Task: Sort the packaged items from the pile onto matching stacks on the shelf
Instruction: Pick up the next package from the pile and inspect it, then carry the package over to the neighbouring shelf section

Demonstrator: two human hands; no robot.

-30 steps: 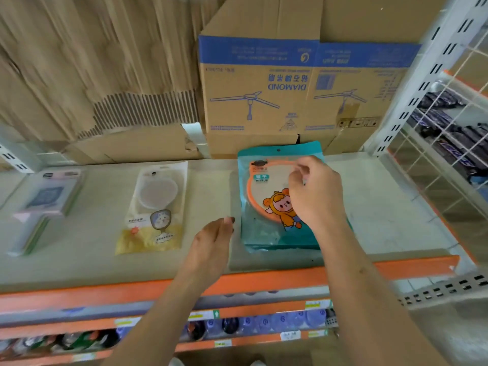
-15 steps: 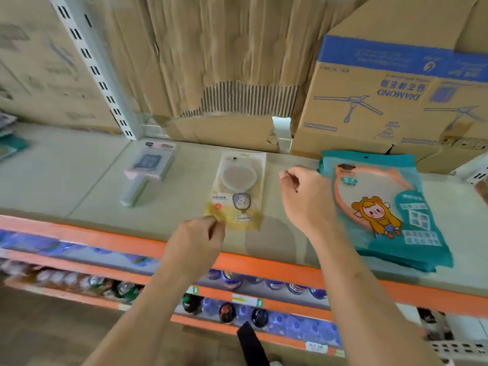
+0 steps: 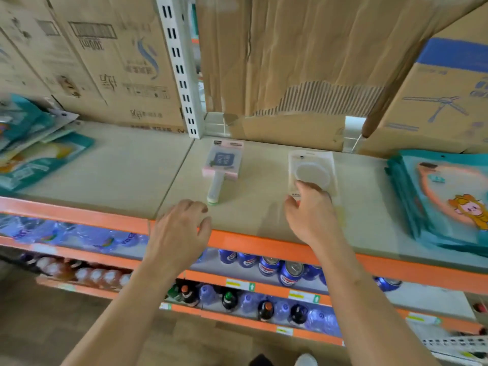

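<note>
In the head view the right hand (image 3: pixel 311 215) lies at centre frame over the near end of the clear pack (image 3: pixel 311 170), fingers curled and touching it, though whether they pinch it I cannot tell. The left hand (image 3: pixel 179 231) hovers loosely spread at the shelf (image 3: pixel 118 165) edge, holding nothing, near one brush pack (image 3: pixel 223 165). One teal stack (image 3: pixel 443 199) sits at right and one jumbled pile (image 3: pixel 31 146) at far left.

Packs right of the right hand (image 3: pixel 313 215): teal (image 3: pixel 422 207), orange cartoon.
Shelf edge (image 3: pixel 79 215): orange.
Brush pack (image 3: pixel 224 161): pink.
</note>
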